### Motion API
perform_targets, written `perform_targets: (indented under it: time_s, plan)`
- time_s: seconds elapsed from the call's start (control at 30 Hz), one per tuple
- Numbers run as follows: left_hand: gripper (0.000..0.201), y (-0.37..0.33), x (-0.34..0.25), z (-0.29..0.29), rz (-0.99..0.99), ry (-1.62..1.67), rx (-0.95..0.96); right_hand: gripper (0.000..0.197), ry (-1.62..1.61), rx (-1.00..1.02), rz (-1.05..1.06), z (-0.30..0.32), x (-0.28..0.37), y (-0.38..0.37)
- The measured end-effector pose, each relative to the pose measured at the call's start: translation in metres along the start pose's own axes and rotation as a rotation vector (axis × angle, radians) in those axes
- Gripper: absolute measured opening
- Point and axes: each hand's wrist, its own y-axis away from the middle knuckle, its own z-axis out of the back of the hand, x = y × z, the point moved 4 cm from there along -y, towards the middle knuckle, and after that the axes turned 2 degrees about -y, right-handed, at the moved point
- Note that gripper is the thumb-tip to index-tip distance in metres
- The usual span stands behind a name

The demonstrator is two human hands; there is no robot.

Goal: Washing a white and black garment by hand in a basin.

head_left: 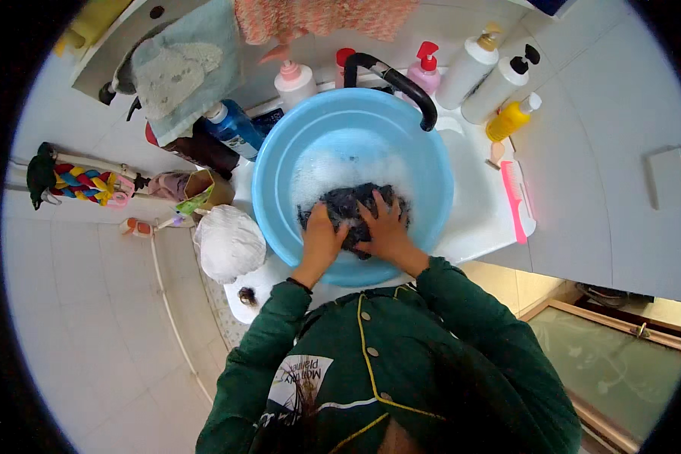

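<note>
A dark, wet cloth [348, 208] lies bunched in white suds inside a light blue plastic basin [268, 200]. Fingers bent into its left part, my left hand [324, 244] presses down and grips the fabric. My right hand [391, 236] clasps the cloth's right part, its spread fingers digging into the folds. Both thumbs point toward each other across the bundle. Some fingertips are hidden in the cloth. Foam [318, 170] floats on the water beyond the hands.
A black faucet [393, 76] arches over the basin's far rim. Pump bottles stand behind, including a white one [469, 72] and a yellow one [509, 119]. On the white sink counter [477, 219] lies a pink comb [514, 200]. A white cloth-like bundle [231, 244] sits left.
</note>
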Motion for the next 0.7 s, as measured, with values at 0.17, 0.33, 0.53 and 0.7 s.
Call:
perform_targets:
  time_s: [0.17,0.33,0.53,0.7]
  plan:
    - [0.059,-0.006,-0.004,-0.022,0.001,-0.556,-0.096,0.09,0.056,-0.002,-0.018,-0.02,0.002,-0.032]
    - [0.059,-0.038,0.003,-0.022,-0.057,-0.761,-0.126,0.085,0.176,-0.226,0.015,-0.029,-0.016,-0.067]
    - [0.043,-0.087,0.02,-0.014,0.128,-0.371,0.008,0.072,-0.338,-0.167,-0.025,-0.002,-0.032,-0.096]
    - [0.04,-0.075,0.023,-0.003,0.576,1.532,0.236,0.063,-0.297,-0.266,0.227,0.047,0.013,-0.031]
